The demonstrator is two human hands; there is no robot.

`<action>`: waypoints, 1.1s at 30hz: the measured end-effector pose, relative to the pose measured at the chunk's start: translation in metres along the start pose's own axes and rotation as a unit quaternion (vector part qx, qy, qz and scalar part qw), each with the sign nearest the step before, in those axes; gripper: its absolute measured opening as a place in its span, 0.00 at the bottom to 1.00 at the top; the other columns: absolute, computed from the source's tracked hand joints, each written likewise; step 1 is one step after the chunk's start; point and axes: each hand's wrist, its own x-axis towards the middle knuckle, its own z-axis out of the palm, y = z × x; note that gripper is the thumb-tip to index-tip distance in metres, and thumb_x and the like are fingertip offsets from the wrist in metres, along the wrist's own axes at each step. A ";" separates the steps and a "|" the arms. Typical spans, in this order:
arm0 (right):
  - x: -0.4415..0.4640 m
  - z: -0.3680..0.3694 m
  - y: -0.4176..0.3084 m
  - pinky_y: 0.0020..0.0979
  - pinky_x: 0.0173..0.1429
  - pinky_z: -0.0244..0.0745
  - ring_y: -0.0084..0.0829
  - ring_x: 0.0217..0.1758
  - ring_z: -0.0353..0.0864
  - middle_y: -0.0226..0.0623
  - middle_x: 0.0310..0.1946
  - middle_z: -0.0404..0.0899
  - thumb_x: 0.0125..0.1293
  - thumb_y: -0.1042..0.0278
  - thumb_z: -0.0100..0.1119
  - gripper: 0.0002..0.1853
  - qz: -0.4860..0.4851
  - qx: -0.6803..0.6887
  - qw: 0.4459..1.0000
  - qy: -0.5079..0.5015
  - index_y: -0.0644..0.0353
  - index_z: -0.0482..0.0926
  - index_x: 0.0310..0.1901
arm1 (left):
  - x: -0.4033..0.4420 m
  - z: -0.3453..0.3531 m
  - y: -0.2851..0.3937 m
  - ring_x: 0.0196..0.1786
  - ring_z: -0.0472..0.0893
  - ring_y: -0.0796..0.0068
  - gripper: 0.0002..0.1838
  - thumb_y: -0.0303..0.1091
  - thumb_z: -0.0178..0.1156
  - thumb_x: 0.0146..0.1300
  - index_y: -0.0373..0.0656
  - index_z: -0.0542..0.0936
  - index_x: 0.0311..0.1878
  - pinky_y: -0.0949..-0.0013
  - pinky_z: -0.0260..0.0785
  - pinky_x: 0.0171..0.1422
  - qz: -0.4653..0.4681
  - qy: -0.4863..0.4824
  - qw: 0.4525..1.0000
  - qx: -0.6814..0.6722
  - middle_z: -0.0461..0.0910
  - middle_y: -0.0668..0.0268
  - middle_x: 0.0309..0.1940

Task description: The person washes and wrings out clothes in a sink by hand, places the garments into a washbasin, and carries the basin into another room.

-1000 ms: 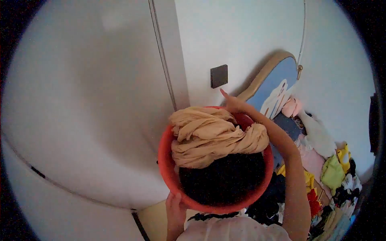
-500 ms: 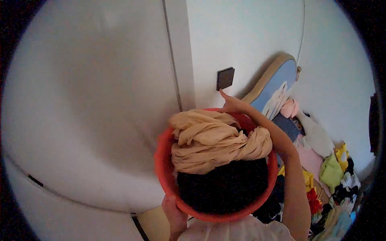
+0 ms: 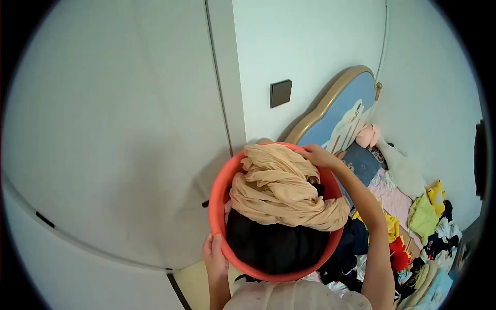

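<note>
A red-orange basin (image 3: 219, 206) is held up in front of my body. Inside it, a twisted beige cloth (image 3: 281, 186) lies over black fabric (image 3: 274, 245). My left hand (image 3: 216, 254) grips the rim at the lower left, its thumb against the outer wall. At the upper right of the rim, my right hand (image 3: 318, 155) is closed on the edge, fingers partly hidden behind and inside it.
A pale door (image 3: 129, 129) with a dark handle (image 3: 205, 203) stands at the left. On the wall is a dark switch plate (image 3: 281, 93). A blue cloud-shaped headboard (image 3: 336, 111) and a heap of mixed clothes (image 3: 398, 201) are at the right.
My right hand has come away from beside the wall switch and now holds the basin's rim. The room looks brighter, and the beige cloth has shifted slightly with the basin.
</note>
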 end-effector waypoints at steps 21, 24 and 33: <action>-0.255 0.123 -0.017 0.28 0.28 0.63 0.21 0.21 0.65 0.34 0.15 0.70 0.55 0.50 0.52 0.23 0.192 0.025 0.979 0.061 0.69 0.74 0.26 | -0.178 -0.099 -0.005 0.34 0.70 0.84 0.13 0.38 0.48 0.61 0.36 0.71 0.40 0.79 0.63 0.39 -0.087 0.031 0.992 0.083 0.72 0.70 0.33; -0.260 0.123 -0.017 0.28 0.29 0.63 0.22 0.22 0.66 0.34 0.16 0.71 0.55 0.50 0.52 0.23 0.207 0.019 0.976 0.062 0.68 0.75 0.27 | -0.184 -0.099 -0.008 0.34 0.70 0.84 0.14 0.38 0.48 0.61 0.36 0.71 0.40 0.79 0.64 0.40 -0.091 0.035 0.990 0.100 0.72 0.70 0.33; -0.311 0.133 0.011 0.28 0.28 0.63 0.23 0.21 0.66 0.33 0.15 0.70 0.56 0.50 0.51 0.22 0.260 0.058 0.953 0.144 0.67 0.74 0.26 | -0.156 -0.082 -0.009 0.31 0.66 0.86 0.13 0.40 0.47 0.61 0.39 0.71 0.35 0.81 0.60 0.35 -0.107 -0.021 0.982 0.152 0.70 0.73 0.28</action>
